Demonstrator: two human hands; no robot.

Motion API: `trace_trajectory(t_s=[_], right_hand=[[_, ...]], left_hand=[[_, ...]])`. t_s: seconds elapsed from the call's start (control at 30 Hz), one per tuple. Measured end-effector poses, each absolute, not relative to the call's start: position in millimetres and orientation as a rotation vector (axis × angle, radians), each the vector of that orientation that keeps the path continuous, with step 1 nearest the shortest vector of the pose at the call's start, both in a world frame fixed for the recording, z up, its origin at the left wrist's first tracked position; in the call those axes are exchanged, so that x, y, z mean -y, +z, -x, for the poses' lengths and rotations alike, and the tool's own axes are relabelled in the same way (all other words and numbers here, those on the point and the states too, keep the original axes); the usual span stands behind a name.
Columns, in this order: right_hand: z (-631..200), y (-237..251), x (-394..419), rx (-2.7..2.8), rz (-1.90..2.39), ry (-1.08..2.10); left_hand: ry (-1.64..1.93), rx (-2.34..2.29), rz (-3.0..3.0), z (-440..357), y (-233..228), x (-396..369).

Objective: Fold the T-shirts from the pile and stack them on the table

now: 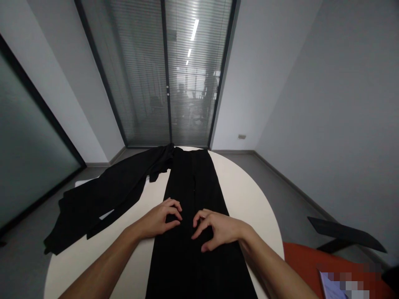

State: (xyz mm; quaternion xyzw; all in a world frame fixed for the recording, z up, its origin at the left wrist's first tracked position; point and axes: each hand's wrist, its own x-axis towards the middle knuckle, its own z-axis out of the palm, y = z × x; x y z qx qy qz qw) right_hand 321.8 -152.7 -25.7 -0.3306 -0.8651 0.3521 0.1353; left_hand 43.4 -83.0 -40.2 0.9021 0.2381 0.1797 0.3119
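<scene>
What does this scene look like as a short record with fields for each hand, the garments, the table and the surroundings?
left hand: left hand, fingers curled, resting on the long black fabric garment
right hand: right hand, fingers curled, on the same garment
garment in hand: laid lengthwise down the table's middle
other garment: second black fabric garment, spread to the left, hanging over the edge
table: round white table
surroundings: glass door with blinds; orange seat at lower right

Two hands [162,219] [218,228], seemingly two black garments [193,216] [106,195], one round white table [249,195], one orange chair [308,261].
</scene>
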Motion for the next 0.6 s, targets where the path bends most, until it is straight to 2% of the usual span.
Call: trace_trajectory(t_s=[0.37, 0.6], right_hand=[[-314.5, -27.2, 152.6, 2.566, 0.968, 0.872], [-320.6, -32.1, 150.3, 2.357, 0.914, 1.051]], left_hand=[[0.402, -0.554, -2.309, -49.9, -23.1, 100.7], [0.355, -0.445, -2.42, -66.8, -9.1, 133.8]])
